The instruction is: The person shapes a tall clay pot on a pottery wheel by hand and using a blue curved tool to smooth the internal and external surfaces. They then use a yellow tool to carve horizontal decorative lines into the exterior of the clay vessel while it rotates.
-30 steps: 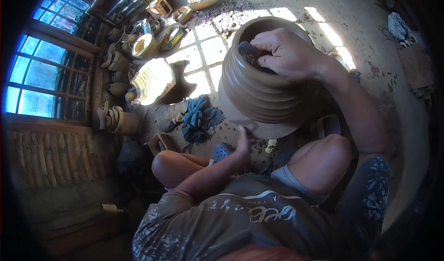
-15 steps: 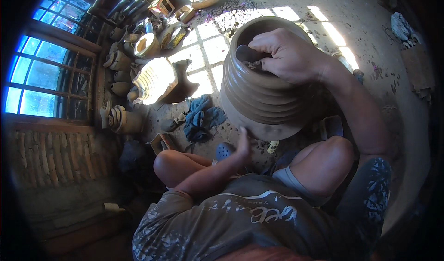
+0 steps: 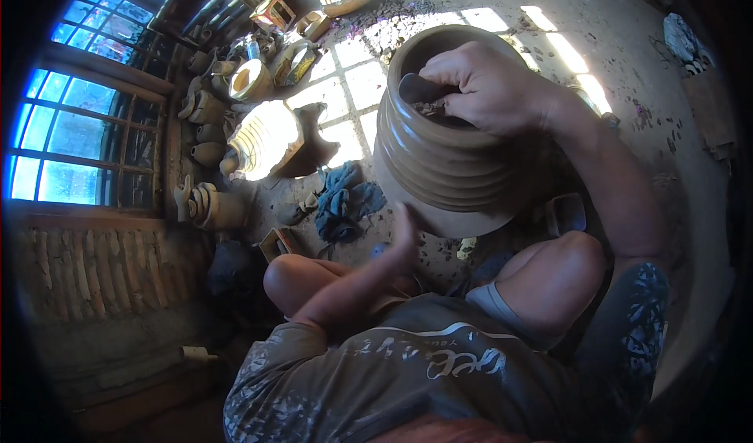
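Observation:
A large ribbed, wet-looking clay pot [image 3: 439, 172] stands upright on a round wheel [image 3: 459, 226] in front of my crossed legs. My right hand [image 3: 486, 90] is closed on a dark, flat scraper [image 3: 416, 87] at the pot's rim, with bits of clay clinging below the tool. My left hand [image 3: 402, 235] is held low at the wheel's near-left edge, fingers stretched and somewhat blurred; whether it touches the wheel I cannot tell.
A sunlit ribbed pot [image 3: 259, 138], several smaller pots [image 3: 212, 204] along the window wall, a bunched blue cloth [image 3: 343, 200], a small box [image 3: 278, 244], clay crumbs [image 3: 392, 23] on the floor, and cardboard [image 3: 706, 113] at the far right.
My left hand has moved slightly up and toward the wheel's edge. My right hand has shifted a little upward at the rim, still holding the scraper.

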Tool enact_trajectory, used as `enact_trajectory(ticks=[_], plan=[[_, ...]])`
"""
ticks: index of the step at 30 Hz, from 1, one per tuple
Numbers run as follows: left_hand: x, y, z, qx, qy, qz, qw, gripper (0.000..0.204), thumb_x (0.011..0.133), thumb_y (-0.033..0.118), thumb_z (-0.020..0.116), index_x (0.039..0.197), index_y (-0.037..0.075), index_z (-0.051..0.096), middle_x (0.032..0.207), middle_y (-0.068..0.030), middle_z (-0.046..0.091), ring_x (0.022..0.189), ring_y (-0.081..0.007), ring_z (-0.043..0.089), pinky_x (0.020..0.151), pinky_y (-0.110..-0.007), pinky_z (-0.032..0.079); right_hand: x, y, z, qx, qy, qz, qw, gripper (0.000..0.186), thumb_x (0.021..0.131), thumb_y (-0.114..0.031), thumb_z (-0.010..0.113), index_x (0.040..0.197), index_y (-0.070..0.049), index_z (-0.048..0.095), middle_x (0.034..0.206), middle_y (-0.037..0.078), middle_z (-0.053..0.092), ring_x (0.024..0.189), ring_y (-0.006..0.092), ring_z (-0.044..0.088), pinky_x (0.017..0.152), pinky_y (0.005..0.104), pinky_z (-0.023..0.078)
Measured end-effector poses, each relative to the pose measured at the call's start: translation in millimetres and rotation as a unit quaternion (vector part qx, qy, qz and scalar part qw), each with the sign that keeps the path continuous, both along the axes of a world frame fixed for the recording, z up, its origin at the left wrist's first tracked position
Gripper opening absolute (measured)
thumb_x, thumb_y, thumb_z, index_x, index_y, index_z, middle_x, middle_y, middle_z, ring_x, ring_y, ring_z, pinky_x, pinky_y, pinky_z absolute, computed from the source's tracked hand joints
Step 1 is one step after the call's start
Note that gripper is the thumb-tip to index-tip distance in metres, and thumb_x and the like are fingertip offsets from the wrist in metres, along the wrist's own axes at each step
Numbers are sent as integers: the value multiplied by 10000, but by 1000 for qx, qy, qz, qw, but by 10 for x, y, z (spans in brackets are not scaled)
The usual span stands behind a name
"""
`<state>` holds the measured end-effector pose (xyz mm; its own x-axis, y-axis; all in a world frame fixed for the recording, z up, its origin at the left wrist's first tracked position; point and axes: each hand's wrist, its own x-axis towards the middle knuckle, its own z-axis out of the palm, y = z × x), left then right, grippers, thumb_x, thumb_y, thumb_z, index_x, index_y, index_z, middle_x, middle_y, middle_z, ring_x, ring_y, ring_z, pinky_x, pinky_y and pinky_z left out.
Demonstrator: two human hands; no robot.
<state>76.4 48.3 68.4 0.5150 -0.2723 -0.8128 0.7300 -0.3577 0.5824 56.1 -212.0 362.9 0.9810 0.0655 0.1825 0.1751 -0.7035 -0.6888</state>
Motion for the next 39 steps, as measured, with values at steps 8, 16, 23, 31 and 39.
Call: enact_trajectory(ticks=[8,16,23,31,39], plan=[[803,4,-482,-64,-135,40,988,722,1026,623,351,1540,118,296,1516,-143,430,1354,-314,449,1087,-577,367,35,-64,49,28,5,74,997,229,757,30,605,978,33,665,840,151,675,778,191,621,734,336,489],[649,-133,-98,-1,-135,-13,991,708,1073,513,325,1578,38,183,1589,-235,306,1428,-332,389,1169,-436,323,-111,-271,223,101,58,113,987,209,801,5,647,1000,33,704,888,104,721,798,131,650,735,302,525],[661,81,-702,-40,-223,-63,972,743,1043,626,287,1543,78,258,1466,-212,440,1253,-299,504,955,-411,440,-776,-1015,602,244,-32,-19,969,243,826,-38,670,1064,7,680,852,89,695,704,181,668,634,306,530],[394,22,-268,-3,-137,-54,989,778,1016,686,278,1528,100,282,1354,-182,507,998,-267,566,776,-420,495,-1077,-1800,-687,-27,51,-576,815,242,887,-224,672,1049,-58,741,953,133,726,819,197,688,764,384,552],[-368,39,-575,-20,-35,5,999,835,1011,688,268,1564,64,217,1561,-230,362,1348,-386,459,1067,-491,395,-393,-175,151,21,-127,-368,921,311,917,-254,677,1011,38,721,881,143,736,809,229,702,774,393,551]])
